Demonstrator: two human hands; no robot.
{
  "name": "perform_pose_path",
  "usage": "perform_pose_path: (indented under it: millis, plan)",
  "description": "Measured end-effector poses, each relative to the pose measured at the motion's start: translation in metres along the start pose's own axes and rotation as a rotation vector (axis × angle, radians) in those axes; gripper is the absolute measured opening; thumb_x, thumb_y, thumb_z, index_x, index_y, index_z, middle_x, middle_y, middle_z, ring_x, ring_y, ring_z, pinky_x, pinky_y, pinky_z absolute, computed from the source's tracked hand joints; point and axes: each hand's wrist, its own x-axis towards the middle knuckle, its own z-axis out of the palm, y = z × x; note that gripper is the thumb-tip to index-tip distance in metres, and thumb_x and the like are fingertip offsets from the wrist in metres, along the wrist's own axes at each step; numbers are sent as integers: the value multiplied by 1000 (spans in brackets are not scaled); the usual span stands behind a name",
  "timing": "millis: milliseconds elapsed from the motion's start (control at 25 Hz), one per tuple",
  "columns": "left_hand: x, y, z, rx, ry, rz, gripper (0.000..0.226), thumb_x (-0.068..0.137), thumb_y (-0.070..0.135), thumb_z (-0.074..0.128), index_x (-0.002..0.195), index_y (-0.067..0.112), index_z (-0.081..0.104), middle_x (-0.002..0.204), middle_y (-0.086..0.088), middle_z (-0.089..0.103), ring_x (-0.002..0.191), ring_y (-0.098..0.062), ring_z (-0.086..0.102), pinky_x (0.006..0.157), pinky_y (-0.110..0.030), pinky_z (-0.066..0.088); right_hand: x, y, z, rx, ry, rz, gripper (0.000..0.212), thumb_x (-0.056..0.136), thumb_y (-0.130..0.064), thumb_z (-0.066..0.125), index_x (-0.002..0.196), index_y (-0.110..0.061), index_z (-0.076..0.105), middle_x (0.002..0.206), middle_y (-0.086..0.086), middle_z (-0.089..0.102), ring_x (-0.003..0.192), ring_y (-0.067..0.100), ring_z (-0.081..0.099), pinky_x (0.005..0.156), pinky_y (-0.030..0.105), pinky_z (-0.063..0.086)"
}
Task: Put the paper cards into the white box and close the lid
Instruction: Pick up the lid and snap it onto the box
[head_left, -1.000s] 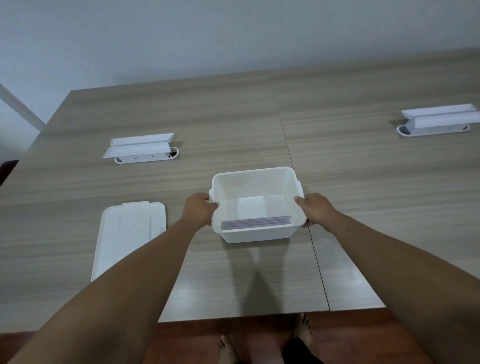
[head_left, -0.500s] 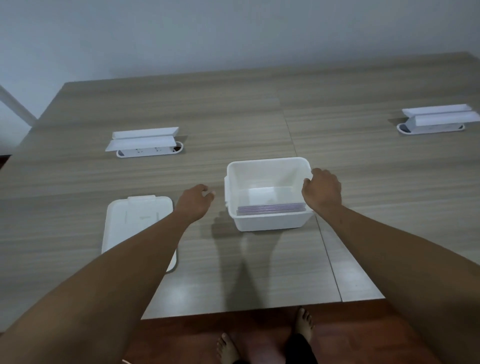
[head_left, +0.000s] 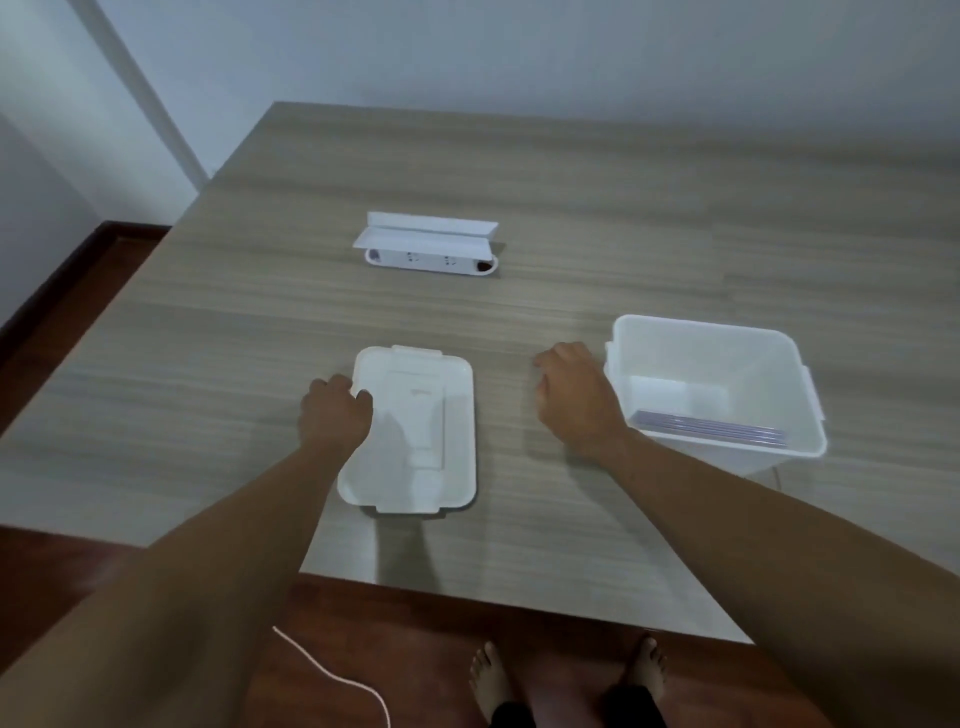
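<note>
Both forearms reach forward over a wooden desk (head_left: 571, 208). The left hand (head_left: 335, 415) curls its fingers on the left edge of the white lid (head_left: 415, 431), grip narrow. The right hand (head_left: 574, 400) hovers loosely curled, holding nothing, just beside the open white box (head_left: 779, 364) with the paper cards (head_left: 711, 430) inside.

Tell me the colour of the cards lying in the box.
Pale purple, lilac-edged paper cards, stacked flat in the white box; head view.

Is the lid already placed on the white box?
No, the lid lies flat on the table, apart from the open white box, with the left hand at its edge.
</note>
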Motion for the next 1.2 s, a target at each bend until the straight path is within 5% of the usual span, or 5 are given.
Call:
perform_pose_path:
  millis: [200,520,760,1000,1200]
  plan:
    - [2,-55,15,-137,-119,-116,48,95,32,52,134,4,54,135,-20,57,122,-37,56,101,-41,44,3,-46,75,110,-248,198,28,83,-6,46,106,-5,60,110,11,61,111,30,51,88,42,49]
    - [1,-61,35,-479,-258,-188,33,99,24,41,106,3,66,101,-11,65,90,-26,58,77,-35,44,-7,-55,131,510,-507,719,18,82,-20,50,92,-9,59,100,7,66,90,28,63,74,33,50]
    - [13,6,13,-736,-270,-151,23,96,28,49,89,14,66,95,-7,65,86,-25,60,77,-35,46,36,-36,55,716,-299,733,30,97,-20,42,71,-8,50,67,3,48,70,25,48,53,29,34]
    - [8,135,-23,-1078,-452,-73,53,99,50,36,110,9,69,101,-7,75,87,-25,70,76,-39,56,69,16,-46,800,-47,841,27,89,-16,40,63,-15,34,66,5,33,62,21,30,54,28,21]
    - [-11,221,-20,-924,-446,106,51,100,46,32,133,15,53,132,-12,59,116,-25,58,95,-45,47,40,77,-117,951,-140,994,15,90,-19,54,83,-8,59,73,11,52,57,23,47,50,25,38]
